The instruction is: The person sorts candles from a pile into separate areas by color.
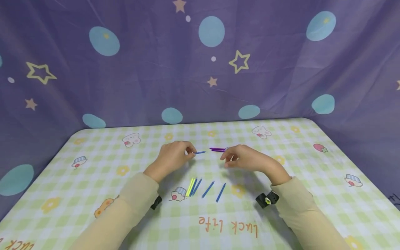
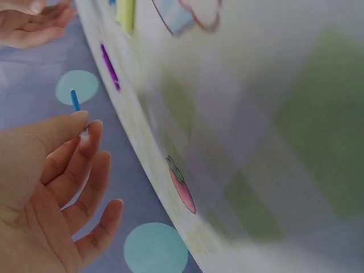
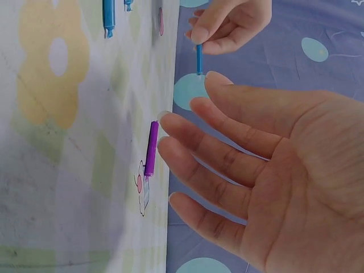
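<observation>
The blue stick (image 1: 201, 152) is above the desk (image 1: 168, 229), pinched near one end by the left hand (image 1: 173, 157); the right hand (image 1: 245, 158), fingers loosely parted, holds nothing. Purple sticks (image 1: 217, 150) lie just beside its fingertips; other blue sticks (image 1: 208, 189) and yellow sticks (image 1: 190, 187) lie on both hands' near side. So slight a pinch could let the stick twist or drop. No container shows.

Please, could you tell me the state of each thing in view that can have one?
Left hand: pinching
Held blue stick: pinched by the left hand
Right hand: holding nothing, fingers loosely bent
Purple sticks: lying close together
Yellow sticks: lying beside blue ones
Two other blue sticks: lying apart
Tablecloth: spread out
Curtain: hanging
</observation>
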The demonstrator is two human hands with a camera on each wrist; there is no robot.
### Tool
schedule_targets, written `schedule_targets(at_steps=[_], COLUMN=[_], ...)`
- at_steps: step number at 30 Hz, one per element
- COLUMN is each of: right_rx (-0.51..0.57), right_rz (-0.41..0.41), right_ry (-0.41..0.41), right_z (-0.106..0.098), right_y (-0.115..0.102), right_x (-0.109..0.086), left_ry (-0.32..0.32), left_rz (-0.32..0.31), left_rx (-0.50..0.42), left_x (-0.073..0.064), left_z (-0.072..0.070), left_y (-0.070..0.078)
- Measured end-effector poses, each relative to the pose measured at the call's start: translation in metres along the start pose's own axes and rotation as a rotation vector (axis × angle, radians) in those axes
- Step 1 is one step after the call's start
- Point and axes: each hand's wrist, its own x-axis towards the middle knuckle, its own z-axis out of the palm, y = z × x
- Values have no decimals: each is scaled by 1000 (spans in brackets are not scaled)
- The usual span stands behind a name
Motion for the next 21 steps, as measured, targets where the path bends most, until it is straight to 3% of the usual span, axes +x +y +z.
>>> schedule_targets(at_steps=[9,21], right_rx=[17,10], right_rz=[20,36], right_ry=[-16,-23], right_z=[2,3], right_y=[1,-1], right_x=[1,3], left_ry=[-54,-27], left_rz=[-52,-116], left_rx=[-26,-27], left_x=[15,26], left_z=[3,5], left_y=[-16,-33])
